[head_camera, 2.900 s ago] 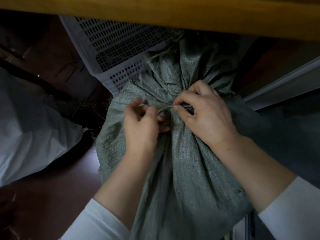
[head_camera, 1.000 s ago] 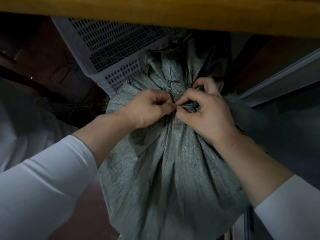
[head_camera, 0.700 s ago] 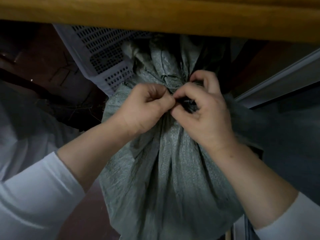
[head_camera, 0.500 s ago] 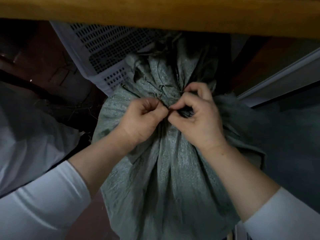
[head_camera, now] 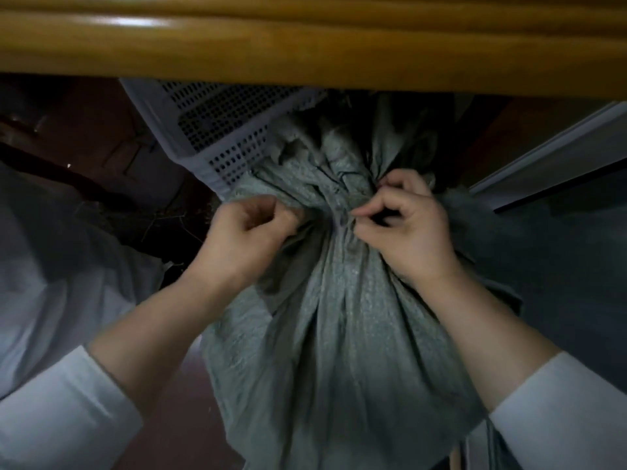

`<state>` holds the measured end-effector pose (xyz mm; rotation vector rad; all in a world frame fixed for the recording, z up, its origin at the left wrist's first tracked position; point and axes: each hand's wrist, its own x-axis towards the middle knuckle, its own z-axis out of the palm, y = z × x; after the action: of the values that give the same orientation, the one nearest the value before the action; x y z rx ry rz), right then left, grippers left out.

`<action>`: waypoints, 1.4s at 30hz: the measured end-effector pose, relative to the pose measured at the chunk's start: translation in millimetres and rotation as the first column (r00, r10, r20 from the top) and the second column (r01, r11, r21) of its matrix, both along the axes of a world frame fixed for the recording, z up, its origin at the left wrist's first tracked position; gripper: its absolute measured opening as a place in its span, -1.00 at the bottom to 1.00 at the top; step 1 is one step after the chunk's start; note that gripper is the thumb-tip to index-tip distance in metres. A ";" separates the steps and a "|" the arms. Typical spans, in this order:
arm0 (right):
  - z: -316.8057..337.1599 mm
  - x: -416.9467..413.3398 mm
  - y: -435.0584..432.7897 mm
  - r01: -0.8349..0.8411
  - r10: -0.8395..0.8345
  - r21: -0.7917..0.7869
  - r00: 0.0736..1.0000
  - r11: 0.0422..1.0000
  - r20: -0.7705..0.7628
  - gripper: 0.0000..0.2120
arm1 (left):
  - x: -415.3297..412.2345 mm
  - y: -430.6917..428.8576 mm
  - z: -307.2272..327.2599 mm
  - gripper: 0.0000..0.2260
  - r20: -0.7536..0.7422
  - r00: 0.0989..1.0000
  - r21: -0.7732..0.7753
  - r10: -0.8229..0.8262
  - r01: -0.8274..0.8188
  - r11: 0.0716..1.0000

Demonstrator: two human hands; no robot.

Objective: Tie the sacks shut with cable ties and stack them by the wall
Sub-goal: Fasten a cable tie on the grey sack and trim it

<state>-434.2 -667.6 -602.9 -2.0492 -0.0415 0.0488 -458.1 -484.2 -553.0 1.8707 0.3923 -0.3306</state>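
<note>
Sack [head_camera: 339,334] neck pinched in right grip [head_camera: 410,235]; left grip [head_camera: 247,235] curled, contents hidden; a slip could loosen the tie.

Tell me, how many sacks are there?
2. The grey-green sack stands in the middle, its gathered neck between the left hand and right hand. A white sack lies at the left edge. The dark shape on the right could be another; I cannot tell.

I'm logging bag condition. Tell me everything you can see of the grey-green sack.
The sack is grey-green woven, plastic-looking cloth, full and standing upright. Its mouth is gathered into a pleated neck with loose fabric flaring above. The left hand and right hand pinch that neck from either side. A white perforated crate abuts its far-left shoulder. No tie is discernible.
</note>
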 end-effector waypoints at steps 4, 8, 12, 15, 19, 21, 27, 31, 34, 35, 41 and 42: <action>2.1 -2.4 -1.3 -0.042 0.042 0.060 0.999 0.997 0.000 -0.80 | 16.4 -23.2 15.1 -0.60 -0.027 0.934 0.403 -0.357 0.337 0.851; 1.8 -1.9 -5.7 -0.041 0.043 0.098 0.999 0.994 -0.021 -0.79 | 32.9 -38.8 14.8 -0.76 -0.002 0.855 0.592 -0.518 0.418 0.689; 0.0 -2.6 -4.9 -0.030 0.031 0.158 1.000 0.987 -0.005 -0.85 | 42.0 -43.3 17.9 -0.78 -0.090 0.837 0.634 -0.540 0.466 0.617; -0.4 -2.2 -8.1 -0.034 0.039 0.168 0.999 0.985 -0.028 -0.77 | 43.1 -47.5 17.2 -0.64 -0.194 0.816 0.654 -0.545 0.521 0.548; 3.2 -1.7 -12.7 -0.049 0.055 0.157 0.998 0.986 -0.038 -0.76 | 46.5 -49.5 15.4 -0.76 -0.203 0.787 0.515 -0.582 0.592 0.620; 5.1 -0.5 -11.0 -0.053 0.058 0.116 0.997 0.992 -0.042 -0.78 | 42.6 -46.8 7.0 -0.76 -0.174 0.843 0.326 -0.509 0.537 0.778; 15.2 -1.9 -1.4 -0.040 0.039 0.085 0.999 0.996 0.016 -0.80 | 19.8 -47.1 -15.1 -0.65 0.070 0.989 -0.093 -0.132 0.138 0.986; 7.1 -4.5 4.1 -0.032 0.034 0.105 0.999 0.994 -0.013 -0.85 | 6.7 -49.7 -25.6 -0.75 0.168 0.984 -0.089 -0.060 0.076 0.993; 0.2 -3.2 7.2 -0.040 0.046 0.127 0.998 0.991 -0.049 -0.87 | 0.7 -55.1 -31.4 -0.76 0.204 0.979 -0.087 0.024 -0.006 0.996; 0.0 -3.6 6.9 -0.034 0.044 0.149 0.997 0.988 -0.066 -0.88 | -0.5 -56.4 -32.6 -0.76 0.218 0.975 -0.086 0.045 -0.027 0.996; -2.7 -8.8 7.3 -0.063 0.084 0.209 0.992 0.976 -0.091 -0.90 | -7.9 -57.1 -37.0 -0.71 0.259 0.964 -0.030 0.061 -0.055 0.998; -4.5 -9.1 8.0 -0.071 0.092 0.218 0.992 0.973 -0.085 -0.89 | -6.5 -55.5 -36.8 -0.73 0.240 0.969 -0.019 0.058 -0.055 0.998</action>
<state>-443.3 -659.6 -607.3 -1.8255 -0.0692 0.1855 -464.6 -539.7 -589.7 1.8577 0.2764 -0.0659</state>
